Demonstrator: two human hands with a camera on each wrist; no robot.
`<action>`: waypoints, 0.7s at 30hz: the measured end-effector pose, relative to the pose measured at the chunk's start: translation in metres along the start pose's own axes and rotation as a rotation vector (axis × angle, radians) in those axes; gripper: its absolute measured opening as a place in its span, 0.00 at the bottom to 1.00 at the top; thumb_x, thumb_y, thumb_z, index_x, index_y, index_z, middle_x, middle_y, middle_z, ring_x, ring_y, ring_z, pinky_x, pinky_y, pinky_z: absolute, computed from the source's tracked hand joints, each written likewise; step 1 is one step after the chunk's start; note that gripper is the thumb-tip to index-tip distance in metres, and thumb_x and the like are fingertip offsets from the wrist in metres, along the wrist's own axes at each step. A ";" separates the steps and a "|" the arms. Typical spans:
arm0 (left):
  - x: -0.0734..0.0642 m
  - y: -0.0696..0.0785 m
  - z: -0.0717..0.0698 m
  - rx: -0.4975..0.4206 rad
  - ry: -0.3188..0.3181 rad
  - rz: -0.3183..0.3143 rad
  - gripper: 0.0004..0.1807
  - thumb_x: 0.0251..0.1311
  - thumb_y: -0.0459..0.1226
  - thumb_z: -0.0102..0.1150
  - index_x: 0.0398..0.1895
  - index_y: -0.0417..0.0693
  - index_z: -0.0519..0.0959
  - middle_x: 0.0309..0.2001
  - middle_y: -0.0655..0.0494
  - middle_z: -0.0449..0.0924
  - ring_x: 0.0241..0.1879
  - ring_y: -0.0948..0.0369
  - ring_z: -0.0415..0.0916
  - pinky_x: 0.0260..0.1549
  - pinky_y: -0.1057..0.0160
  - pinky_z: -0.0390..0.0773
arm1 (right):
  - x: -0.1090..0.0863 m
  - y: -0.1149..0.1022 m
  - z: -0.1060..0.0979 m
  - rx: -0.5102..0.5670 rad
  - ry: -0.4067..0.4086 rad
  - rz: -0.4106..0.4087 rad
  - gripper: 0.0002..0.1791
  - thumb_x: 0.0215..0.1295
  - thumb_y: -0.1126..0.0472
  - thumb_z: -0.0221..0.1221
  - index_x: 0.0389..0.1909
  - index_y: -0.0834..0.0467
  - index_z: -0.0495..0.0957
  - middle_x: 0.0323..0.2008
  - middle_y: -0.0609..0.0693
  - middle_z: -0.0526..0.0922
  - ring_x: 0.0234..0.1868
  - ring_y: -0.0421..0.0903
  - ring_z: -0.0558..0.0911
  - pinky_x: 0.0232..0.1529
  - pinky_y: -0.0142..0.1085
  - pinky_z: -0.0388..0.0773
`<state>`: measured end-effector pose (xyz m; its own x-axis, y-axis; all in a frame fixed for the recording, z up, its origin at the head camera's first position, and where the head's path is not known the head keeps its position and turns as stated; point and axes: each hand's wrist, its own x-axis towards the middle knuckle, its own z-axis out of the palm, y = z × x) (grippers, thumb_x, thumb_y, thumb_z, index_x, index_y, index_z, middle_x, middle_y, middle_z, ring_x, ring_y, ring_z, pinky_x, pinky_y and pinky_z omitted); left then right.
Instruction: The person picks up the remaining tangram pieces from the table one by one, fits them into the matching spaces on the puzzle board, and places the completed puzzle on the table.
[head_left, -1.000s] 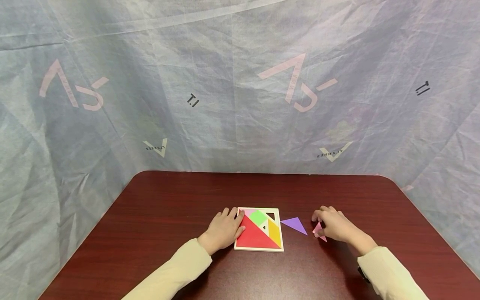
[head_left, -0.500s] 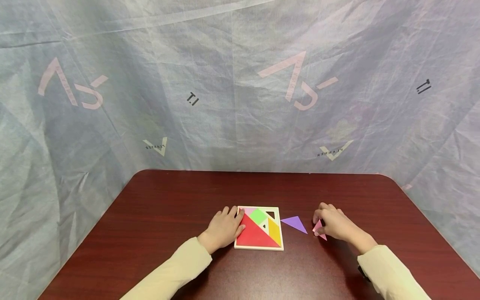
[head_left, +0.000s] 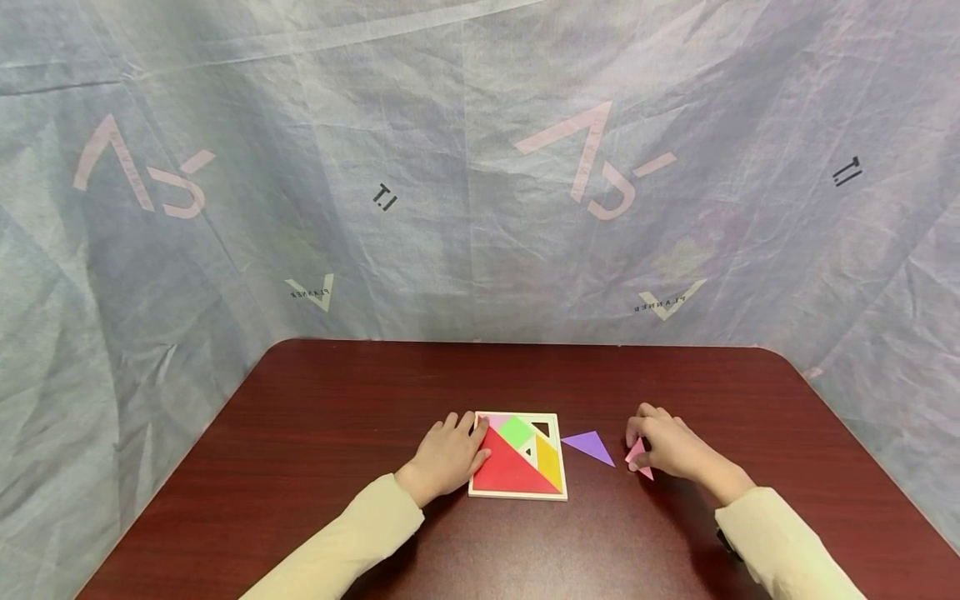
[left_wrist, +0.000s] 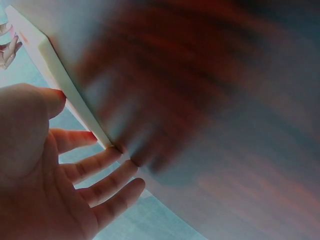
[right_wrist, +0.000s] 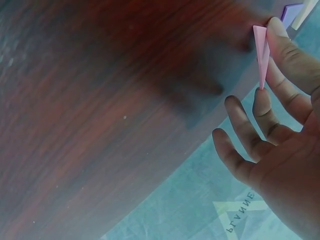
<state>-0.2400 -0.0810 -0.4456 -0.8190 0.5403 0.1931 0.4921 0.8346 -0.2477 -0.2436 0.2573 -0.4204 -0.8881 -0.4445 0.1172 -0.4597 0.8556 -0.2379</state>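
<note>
A white square tangram tray (head_left: pixel 517 497) lies on the table, with a red triangle (head_left: pixel 510 467), a green square (head_left: pixel 517 432), a yellow piece (head_left: pixel 550 462) and a light pink piece (head_left: pixel 496 421) in it. My left hand (head_left: pixel 444 458) rests along the tray's left side, thumb and fingertips at its edge. In the left wrist view the fingers of this hand (left_wrist: pixel 55 175) are extended against the white tray side (left_wrist: pixel 62 75). To the right, my right hand (head_left: pixel 671 444) pinches a pink triangle (right_wrist: pixel 261 55) between thumb and fingers, tilted up off its flat side.
A purple triangle (head_left: pixel 591 447) lies flat between the tray and my right hand, one tip by the tray's right side. Dark recesses show in the tray's upper right corner and near its middle. Behind the dark red table (head_left: pixel 360 392) hangs a grey printed cloth (head_left: pixel 465 167).
Almost nothing differs. Since one second ago my right fingers have shifted very slightly around the pink triangle; the left hand and tray stay put.
</note>
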 end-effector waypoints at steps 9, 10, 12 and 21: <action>0.000 0.000 -0.001 0.007 0.013 0.002 0.26 0.62 0.53 0.46 0.58 0.49 0.71 0.51 0.50 0.71 0.44 0.54 0.70 0.39 0.59 0.74 | -0.001 0.000 -0.001 0.042 -0.013 -0.015 0.15 0.38 0.58 0.71 0.21 0.50 0.72 0.25 0.43 0.68 0.30 0.40 0.68 0.31 0.39 0.62; 0.000 0.000 -0.001 0.008 0.014 0.002 0.26 0.62 0.53 0.46 0.58 0.49 0.71 0.51 0.50 0.71 0.44 0.54 0.70 0.39 0.59 0.74 | -0.001 0.000 -0.001 0.040 -0.013 -0.017 0.15 0.39 0.58 0.71 0.21 0.50 0.72 0.25 0.43 0.69 0.31 0.41 0.68 0.31 0.39 0.62; 0.000 0.000 -0.001 0.007 0.010 0.001 0.26 0.63 0.53 0.46 0.58 0.49 0.71 0.51 0.50 0.71 0.44 0.54 0.70 0.39 0.59 0.74 | -0.001 0.000 -0.001 0.032 -0.014 -0.019 0.15 0.39 0.58 0.71 0.22 0.50 0.72 0.25 0.42 0.69 0.32 0.41 0.69 0.32 0.39 0.62; 0.000 0.000 -0.001 -0.004 -0.013 -0.006 0.26 0.63 0.53 0.45 0.59 0.49 0.71 0.52 0.50 0.70 0.46 0.54 0.69 0.40 0.59 0.74 | -0.002 -0.001 0.000 0.011 0.006 -0.022 0.14 0.40 0.59 0.70 0.21 0.49 0.73 0.22 0.38 0.72 0.32 0.42 0.71 0.33 0.38 0.60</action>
<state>-0.2400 -0.0812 -0.4447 -0.8255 0.5340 0.1826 0.4884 0.8381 -0.2430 -0.2416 0.2573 -0.4207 -0.8779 -0.4612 0.1287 -0.4788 0.8429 -0.2456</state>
